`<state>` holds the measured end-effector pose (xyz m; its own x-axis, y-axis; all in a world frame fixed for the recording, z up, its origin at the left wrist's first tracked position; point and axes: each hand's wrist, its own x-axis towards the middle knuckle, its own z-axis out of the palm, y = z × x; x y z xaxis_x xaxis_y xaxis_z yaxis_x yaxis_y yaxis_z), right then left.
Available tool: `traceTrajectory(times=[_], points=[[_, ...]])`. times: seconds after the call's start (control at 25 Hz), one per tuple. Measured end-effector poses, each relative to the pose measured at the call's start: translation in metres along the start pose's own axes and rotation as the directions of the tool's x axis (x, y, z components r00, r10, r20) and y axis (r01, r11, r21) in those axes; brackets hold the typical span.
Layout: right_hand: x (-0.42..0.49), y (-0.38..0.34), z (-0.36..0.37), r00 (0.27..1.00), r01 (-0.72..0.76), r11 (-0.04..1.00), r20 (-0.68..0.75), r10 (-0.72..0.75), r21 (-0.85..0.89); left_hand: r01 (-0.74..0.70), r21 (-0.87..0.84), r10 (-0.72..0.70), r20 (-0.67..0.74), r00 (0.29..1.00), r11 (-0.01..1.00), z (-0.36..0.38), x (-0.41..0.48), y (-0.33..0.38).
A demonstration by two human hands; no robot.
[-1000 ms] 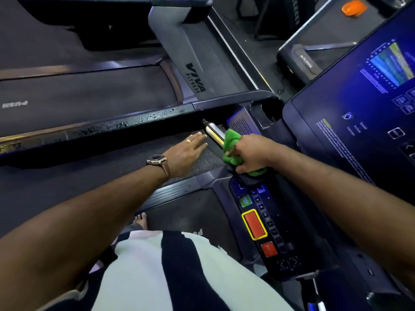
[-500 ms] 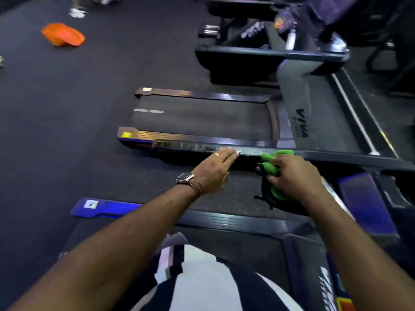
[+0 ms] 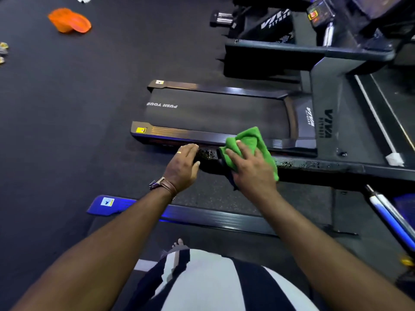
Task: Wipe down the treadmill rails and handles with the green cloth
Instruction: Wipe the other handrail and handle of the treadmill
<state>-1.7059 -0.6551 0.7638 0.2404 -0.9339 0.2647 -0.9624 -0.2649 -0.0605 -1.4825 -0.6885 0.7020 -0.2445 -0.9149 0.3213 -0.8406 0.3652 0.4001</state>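
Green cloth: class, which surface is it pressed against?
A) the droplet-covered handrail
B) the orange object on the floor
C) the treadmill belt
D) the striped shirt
A: the right hand presses the green cloth down onto the dark handrail, which shows droplets beside the cloth.

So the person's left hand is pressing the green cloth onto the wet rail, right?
Not quite: the right hand presses the green cloth onto the wet rail, as the head view shows. The left hand, wearing a watch, holds no cloth.
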Motion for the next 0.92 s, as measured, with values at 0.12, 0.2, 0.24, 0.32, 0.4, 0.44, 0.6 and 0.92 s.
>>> traceTrajectory(times=[0.12,0.2,0.24,0.32,0.4,0.44,0.6,0.92], points=[[0.021,-0.043,0.053,0.984,0.144,0.990,0.111,-0.142,-0.003,0.172,-0.153,-0.174,-0.006,0.985,0.973,0.011,0.002,-0.017],[0.023,-0.059,0.074,0.969,0.146,0.989,0.202,-0.140,-0.015,0.205,-0.268,-0.199,0.052,0.979,0.941,0.013,0.003,-0.025],[0.020,-0.058,0.076,0.967,0.135,0.990,0.220,-0.125,-0.034,0.202,-0.311,-0.189,0.071,0.979,0.929,0.013,0.003,-0.028],[0.011,-0.040,0.076,0.977,0.121,0.990,0.185,-0.106,-0.069,0.221,-0.354,-0.200,0.095,0.975,0.909,0.015,0.004,-0.036],[0.009,-0.017,0.073,0.987,0.038,0.993,0.159,-0.021,-0.108,0.233,-0.374,-0.216,0.087,0.972,0.898,0.021,0.004,-0.043],[0.015,-0.012,0.072,0.985,-0.036,0.991,0.164,0.057,-0.133,0.230,-0.385,-0.220,0.072,0.973,0.894,0.023,0.004,-0.043],[0.057,-0.045,0.077,0.953,-0.046,0.986,0.290,0.092,-0.161,0.218,-0.437,-0.226,0.035,0.973,0.873,0.026,0.003,-0.042],[0.130,-0.010,0.050,0.681,-0.023,0.989,0.727,-0.091,0.144,0.316,-0.388,-0.350,-0.019,0.936,0.866,0.014,-0.014,-0.049]])
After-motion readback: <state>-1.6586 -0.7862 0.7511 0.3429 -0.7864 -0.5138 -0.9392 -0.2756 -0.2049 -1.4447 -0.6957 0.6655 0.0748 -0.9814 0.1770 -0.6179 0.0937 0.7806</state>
